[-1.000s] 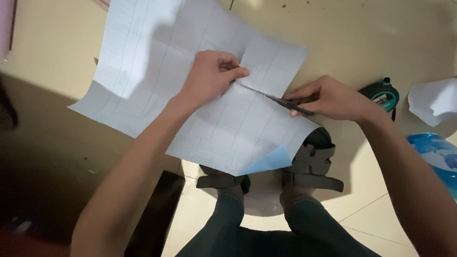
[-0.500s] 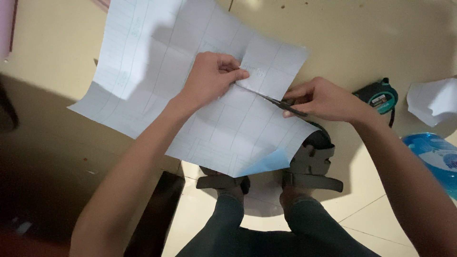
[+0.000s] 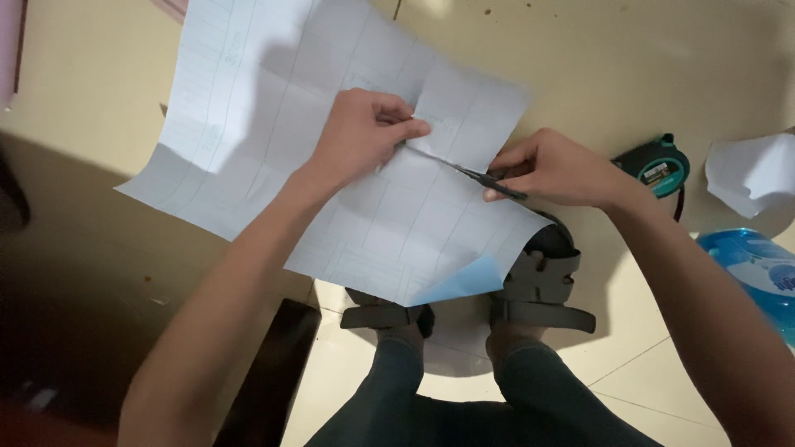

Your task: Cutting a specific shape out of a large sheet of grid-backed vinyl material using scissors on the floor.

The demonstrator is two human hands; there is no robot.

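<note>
Two hands work over one large sheet of gridded paper [image 3: 273,141] held above the floor [image 3: 629,66]; the left hand [image 3: 360,132] is closed, pinching the paper near its middle, and the right hand [image 3: 551,170] is closed round a pair of scissors [image 3: 476,175] whose blades lie along a cut running from the right edge toward the left thumb; against the frames a second and half a second ago little differs: both hands hold the same grips, the sheet hangs in the same place, and the scissors seem to sit a touch further left along the cut, though the shift is too small to be sure of; the sheet's near corner is curled up, showing a blue underside [image 3: 460,285], just above two sandalled feet [image 3: 542,285]; the paper's far edge is cut off by the frame; a tape measure [image 3: 662,165] lies right of the right hand; further right a white paper scrap [image 3: 754,174] and a blue plastic item [image 3: 758,269] are cut off by the frame edge; the scissors' handles are hidden inside the fingers.
</note>
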